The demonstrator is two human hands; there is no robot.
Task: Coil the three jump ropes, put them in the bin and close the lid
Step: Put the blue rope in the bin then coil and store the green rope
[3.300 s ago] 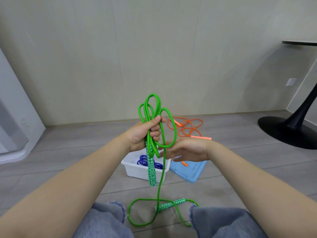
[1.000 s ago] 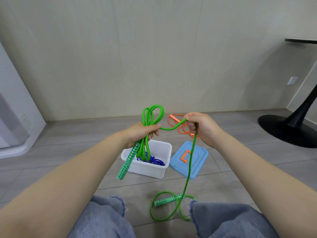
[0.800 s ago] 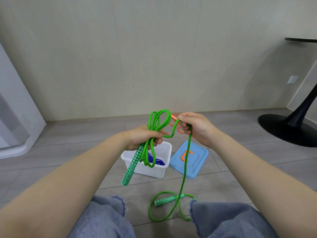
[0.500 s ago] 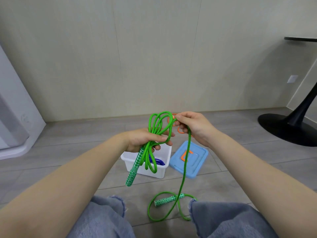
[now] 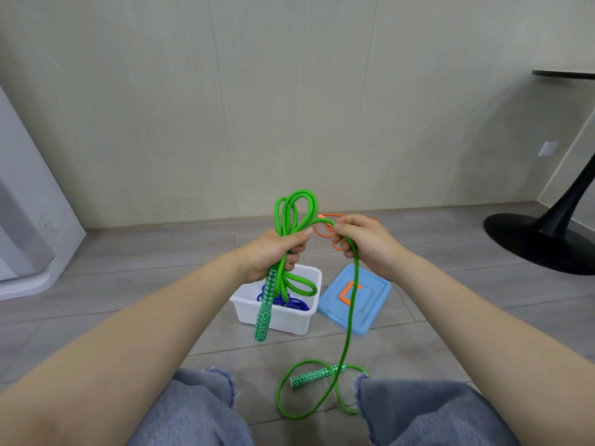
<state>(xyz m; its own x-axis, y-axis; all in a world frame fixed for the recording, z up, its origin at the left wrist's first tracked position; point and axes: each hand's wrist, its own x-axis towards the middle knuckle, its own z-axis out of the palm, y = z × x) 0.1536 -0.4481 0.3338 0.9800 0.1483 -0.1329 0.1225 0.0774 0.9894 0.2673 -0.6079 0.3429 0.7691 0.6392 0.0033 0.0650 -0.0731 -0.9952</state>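
Observation:
My left hand [image 5: 275,252] grips a bundle of green jump rope [image 5: 294,210] loops, with one patterned green handle [image 5: 265,309] hanging below the fist. My right hand [image 5: 362,241] pinches the free strand of the same rope just right of the bundle. That strand drops to the floor, where the second green handle [image 5: 317,375] lies in a loose loop between my knees. The white bin [image 5: 277,317] stands open on the floor with the blue jump rope [image 5: 283,300] inside. The light blue lid [image 5: 367,297] lies beside it on the right. The orange jump rope [image 5: 325,228] lies behind my hands, mostly hidden.
A black pedestal table base [image 5: 541,239] stands at the right. A white appliance [image 5: 29,220] sits at the left. The wall runs close behind the bin. My knees in jeans [image 5: 199,410] frame the floor in front.
My right hand has brought the free strand left and up to the bundle in my left hand, laying on another loop. More rope has been lifted off the floor.

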